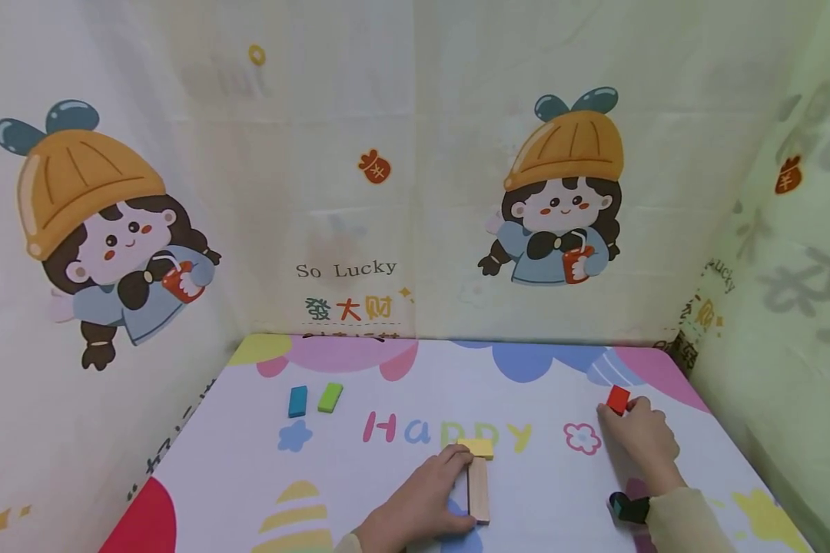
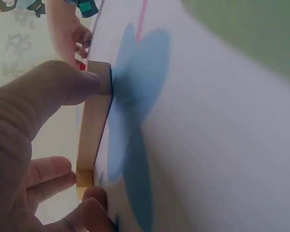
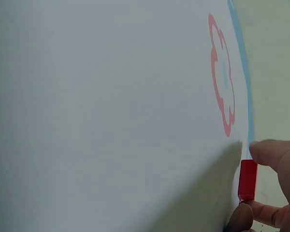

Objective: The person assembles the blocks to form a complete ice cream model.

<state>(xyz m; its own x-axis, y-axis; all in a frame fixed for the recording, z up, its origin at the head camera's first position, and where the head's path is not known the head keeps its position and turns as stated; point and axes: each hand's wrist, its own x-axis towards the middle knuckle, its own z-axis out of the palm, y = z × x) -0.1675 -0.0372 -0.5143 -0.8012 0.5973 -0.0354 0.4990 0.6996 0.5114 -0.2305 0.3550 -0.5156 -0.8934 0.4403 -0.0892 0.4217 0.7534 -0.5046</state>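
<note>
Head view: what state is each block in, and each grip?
Left grip: holding the wooden block, thumb at its near end.
Right grip: pinching the red block.
Wooden block: lying, held.
Yellow block: lying crosswise at the wooden block's far end.
Red block: held; lifted or resting, cannot tell.
Green block: lying, untouched.
Blue block: lying, untouched, apart from the green block.

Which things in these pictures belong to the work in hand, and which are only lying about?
At the hands, so probably the job's:
wooden block, held by the left hand
yellow block, at its far end
red block, held by the right hand

Apparently just lying about, away from both hands:
blue block
green block
</note>
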